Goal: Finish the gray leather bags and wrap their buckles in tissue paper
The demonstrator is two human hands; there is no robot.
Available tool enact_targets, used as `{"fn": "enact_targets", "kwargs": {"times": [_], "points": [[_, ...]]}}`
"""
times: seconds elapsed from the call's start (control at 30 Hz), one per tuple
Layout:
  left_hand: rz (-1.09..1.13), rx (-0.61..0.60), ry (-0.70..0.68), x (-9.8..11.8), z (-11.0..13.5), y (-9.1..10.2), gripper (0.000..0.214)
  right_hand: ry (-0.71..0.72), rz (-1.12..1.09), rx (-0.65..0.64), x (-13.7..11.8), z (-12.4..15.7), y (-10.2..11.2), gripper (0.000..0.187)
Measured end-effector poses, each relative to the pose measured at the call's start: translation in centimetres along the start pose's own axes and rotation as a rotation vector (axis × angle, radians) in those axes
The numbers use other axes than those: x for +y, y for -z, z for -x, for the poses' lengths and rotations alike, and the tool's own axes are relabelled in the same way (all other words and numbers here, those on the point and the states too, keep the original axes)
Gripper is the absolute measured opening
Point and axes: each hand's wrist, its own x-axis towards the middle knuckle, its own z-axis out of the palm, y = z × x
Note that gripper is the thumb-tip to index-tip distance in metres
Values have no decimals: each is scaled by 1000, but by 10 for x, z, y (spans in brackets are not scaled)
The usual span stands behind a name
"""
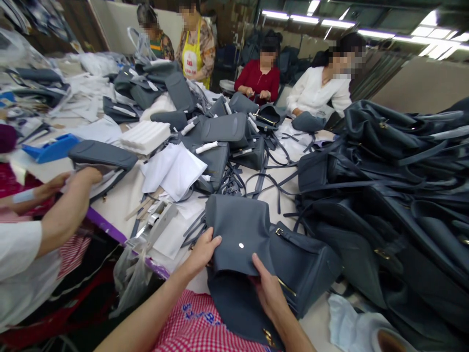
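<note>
A dark blue-grey leather handbag (238, 220) stands at the table's near edge, its flap (242, 303) hanging down toward my checked apron. My left hand (205, 249) grips the bag's left side, thumb on the outer face and fingers hidden behind. On the right, my right hand (266, 286) has its thumb on the front panel near the opening, its other fingers tucked inside or under the edge. A small round metal stud (241, 245) shows on the panel. Against the right side leans another dark bag (304, 269) with a buckled strap and a gold zip.
A tall pile of dark bags (384, 205) rises at the right. White paper sheets (174, 168), a metal device (157, 220) and tangled straps (234, 181) lie beyond. A co-worker's arm (69, 200) works on a bag at the left. Several people sit or stand across the table.
</note>
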Motion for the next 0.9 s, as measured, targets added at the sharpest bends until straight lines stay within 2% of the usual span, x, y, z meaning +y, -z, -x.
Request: {"fn": "enact_targets", "kwargs": {"times": [0.1,0.2,0.23,0.3,0.4,0.53,0.73,0.9], "points": [[-306,115,-61,10,14,-3,26,-22,-229,20,-1,-10,-11,29],[-525,245,-309,26,25,-7,45,-37,-312,5,-5,-12,-18,28],[-531,236,-398,32,26,-7,45,-48,-337,-1,-7,-10,-19,27],[-396,127,-487,43,22,-8,35,-68,-382,-3,-8,-6,-19,25],[-170,-61,-444,54,8,-6,18,-74,-412,-2,-8,-2,-17,23],[-145,-213,-449,56,-6,-5,11,-66,-391,-25,-6,-2,-15,22],[-242,-199,-476,49,-8,-12,11,-40,-407,-2,-6,-1,-14,40],[-441,-235,-478,52,-12,-18,15,-58,-364,-6,-8,1,-14,36]]}}
